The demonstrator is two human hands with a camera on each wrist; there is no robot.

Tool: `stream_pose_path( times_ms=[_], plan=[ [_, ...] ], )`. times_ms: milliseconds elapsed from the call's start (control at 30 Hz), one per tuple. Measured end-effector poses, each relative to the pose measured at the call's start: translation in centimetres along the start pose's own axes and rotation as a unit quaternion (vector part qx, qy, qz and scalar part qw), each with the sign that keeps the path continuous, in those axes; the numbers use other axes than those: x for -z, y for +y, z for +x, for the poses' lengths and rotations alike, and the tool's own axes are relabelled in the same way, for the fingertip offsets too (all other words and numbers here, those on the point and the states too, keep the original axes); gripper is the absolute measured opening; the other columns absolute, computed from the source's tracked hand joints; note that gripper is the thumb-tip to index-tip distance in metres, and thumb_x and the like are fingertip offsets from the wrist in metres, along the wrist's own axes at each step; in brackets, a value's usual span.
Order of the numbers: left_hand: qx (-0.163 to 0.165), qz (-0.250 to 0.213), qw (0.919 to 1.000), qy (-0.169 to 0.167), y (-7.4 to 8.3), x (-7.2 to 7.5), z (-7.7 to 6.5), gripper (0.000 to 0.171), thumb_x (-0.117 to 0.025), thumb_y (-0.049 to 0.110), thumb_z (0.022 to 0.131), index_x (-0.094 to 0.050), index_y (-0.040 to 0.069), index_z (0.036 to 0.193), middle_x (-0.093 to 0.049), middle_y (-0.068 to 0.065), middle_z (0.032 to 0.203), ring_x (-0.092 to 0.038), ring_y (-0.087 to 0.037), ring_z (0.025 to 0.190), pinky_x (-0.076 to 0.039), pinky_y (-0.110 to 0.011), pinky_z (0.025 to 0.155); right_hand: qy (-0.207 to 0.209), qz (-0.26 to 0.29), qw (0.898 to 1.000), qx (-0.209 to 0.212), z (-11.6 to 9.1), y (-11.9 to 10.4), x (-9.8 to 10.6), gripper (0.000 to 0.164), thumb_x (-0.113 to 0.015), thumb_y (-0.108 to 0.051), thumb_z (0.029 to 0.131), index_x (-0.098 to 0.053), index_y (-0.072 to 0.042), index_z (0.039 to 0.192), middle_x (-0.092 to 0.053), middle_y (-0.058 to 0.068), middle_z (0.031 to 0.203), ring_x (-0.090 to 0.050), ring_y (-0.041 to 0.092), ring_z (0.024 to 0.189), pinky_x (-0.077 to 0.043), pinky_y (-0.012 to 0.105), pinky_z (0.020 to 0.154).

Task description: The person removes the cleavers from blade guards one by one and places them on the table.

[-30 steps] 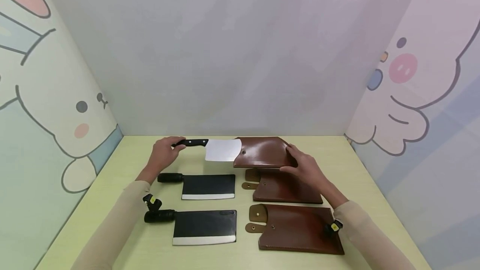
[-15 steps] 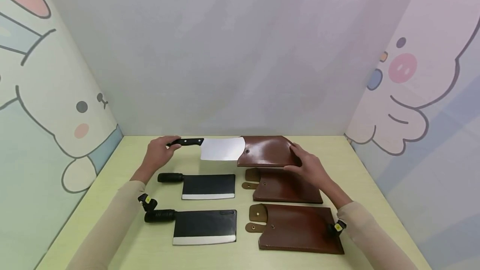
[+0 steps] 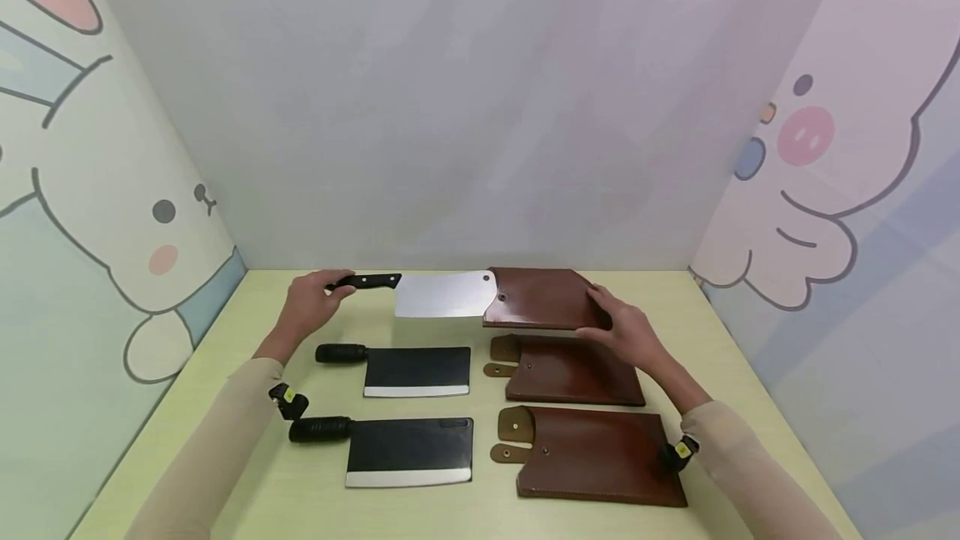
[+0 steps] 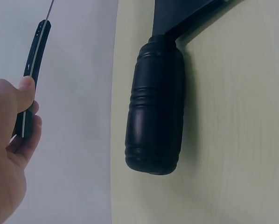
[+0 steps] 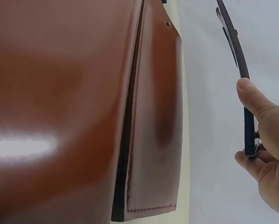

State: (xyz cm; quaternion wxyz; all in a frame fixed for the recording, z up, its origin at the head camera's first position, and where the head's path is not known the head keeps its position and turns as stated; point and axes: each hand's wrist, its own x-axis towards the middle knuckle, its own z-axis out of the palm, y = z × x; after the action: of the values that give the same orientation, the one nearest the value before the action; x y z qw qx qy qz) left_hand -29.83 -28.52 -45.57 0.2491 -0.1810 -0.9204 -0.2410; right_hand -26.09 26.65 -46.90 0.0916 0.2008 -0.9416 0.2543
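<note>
At the back of the table, my left hand [image 3: 306,304] pinches the black riveted handle [image 3: 375,281] of a cleaver with a bright steel blade [image 3: 442,294]. The blade's far end, with a small hole near its top corner, meets the mouth of a brown leather knife sheath [image 3: 547,297]. My right hand [image 3: 626,330] grips that sheath by its right end, thumb on the near side. In the left wrist view, thumb and fingers close on the handle [image 4: 34,60]. Seen edge-on in the right wrist view, the sheath [image 5: 242,65] is held between thumb and fingers.
Two black-bladed cleavers, one farther back [image 3: 417,369] and one nearer [image 3: 408,448], lie on the left with handles leftward. Two more brown sheaths, a back one [image 3: 577,369] and a front one [image 3: 600,457], lie to the right. A grey wall [image 3: 465,107] rises behind the table.
The left hand has moved left with the cleaver, the right hand slightly right with the sheath. More of the blade shows outside the sheath, including the hole near its end.
</note>
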Motion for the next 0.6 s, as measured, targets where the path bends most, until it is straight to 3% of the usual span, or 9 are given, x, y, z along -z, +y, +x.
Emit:
stream_pose_path(
  times_ms=[600],
  plan=[
    [0.035,0.014,0.9988,-0.031,-1.8,0.9,-0.6,0.030,-0.074,0.011,0.095,-0.072,-0.004,0.121,-0.072,-0.027,0.113,-0.071,-0.043,0.095,-0.055,-0.058,0.078,0.004,-0.015,1.000,-0.002,0.7,2.6,0.8,0.087,-0.081,-0.037,0.088,-0.040,0.003,0.154,-0.038,0.029,0.157,-0.044,0.050,0.139,-0.044,0.063,0.105]
  ],
)
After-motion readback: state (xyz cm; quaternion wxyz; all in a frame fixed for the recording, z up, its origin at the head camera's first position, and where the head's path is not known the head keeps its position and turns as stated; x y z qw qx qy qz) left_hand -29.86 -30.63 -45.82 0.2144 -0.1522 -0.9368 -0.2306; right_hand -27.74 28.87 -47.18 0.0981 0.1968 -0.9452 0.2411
